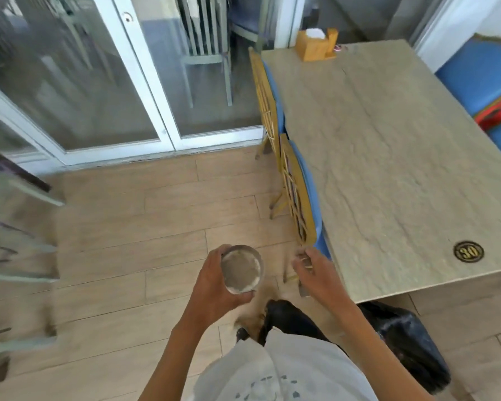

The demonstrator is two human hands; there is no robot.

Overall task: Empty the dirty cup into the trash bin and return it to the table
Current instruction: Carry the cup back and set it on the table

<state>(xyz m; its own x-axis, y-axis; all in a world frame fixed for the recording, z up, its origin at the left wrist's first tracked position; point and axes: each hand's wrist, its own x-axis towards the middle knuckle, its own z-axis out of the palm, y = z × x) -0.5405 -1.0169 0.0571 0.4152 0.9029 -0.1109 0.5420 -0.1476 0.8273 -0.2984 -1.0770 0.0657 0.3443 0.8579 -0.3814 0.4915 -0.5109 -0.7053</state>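
A clear glass cup [241,269] with pale residue inside is upright in my left hand [214,287], whose fingers wrap its left side and bottom, above the wooden floor. My right hand [315,273] is to the cup's right, near the table's left front corner, fingers curled around what look like thin sticks and a small grey piece. The stone-patterned table [388,157] stretches away on the right. A black bag-lined trash bin [408,340] sits on the floor below the table's front edge, beside my right forearm.
Two yellow chairs with blue cushions [298,198] are pushed in along the table's left side. A wooden napkin holder [315,44] stands at the table's far end. A number disc [468,251] marks the near corner. Glass doors [122,82] lie ahead; grey chairs [15,227] stand left.
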